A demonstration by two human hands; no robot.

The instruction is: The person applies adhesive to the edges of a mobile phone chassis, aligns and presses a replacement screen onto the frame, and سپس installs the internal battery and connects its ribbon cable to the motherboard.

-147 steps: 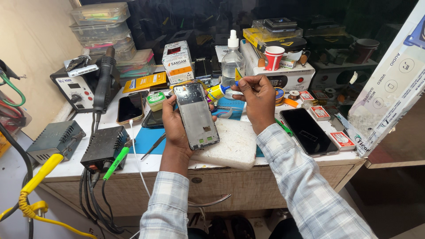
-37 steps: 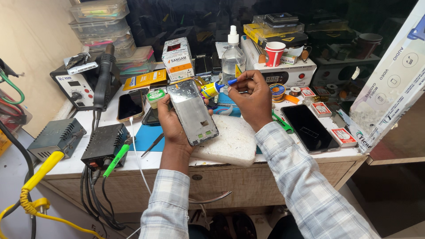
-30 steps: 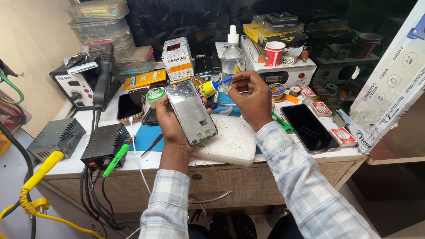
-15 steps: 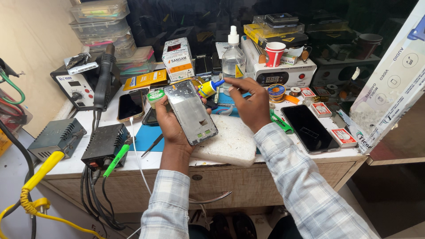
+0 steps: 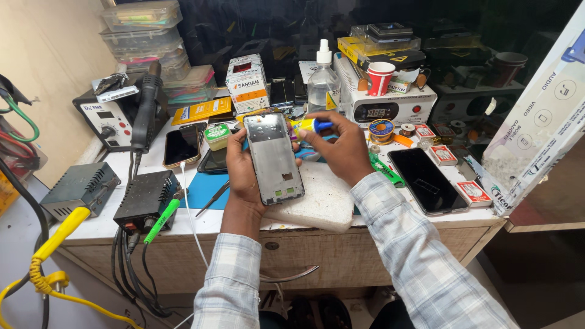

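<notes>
Left grip point(image 5: 244, 167) clamped on phone frame point(image 5: 274, 157); right grip point(image 5: 341, 146) pinching glue tube point(image 5: 309, 126) beside frame top.

Grey phone frame point(image 5: 275, 157) upright, tilted; small yellow blue-capped tube point(image 5: 309, 125) just beside its top

Left hand point(image 5: 244, 170) hides the phone frame's point(image 5: 275, 157) back; right hand point(image 5: 341, 149) covers most of the glue tube point(image 5: 311, 126). Far shelves blur into darkness, right box point(image 5: 542, 122) cut off.
</notes>
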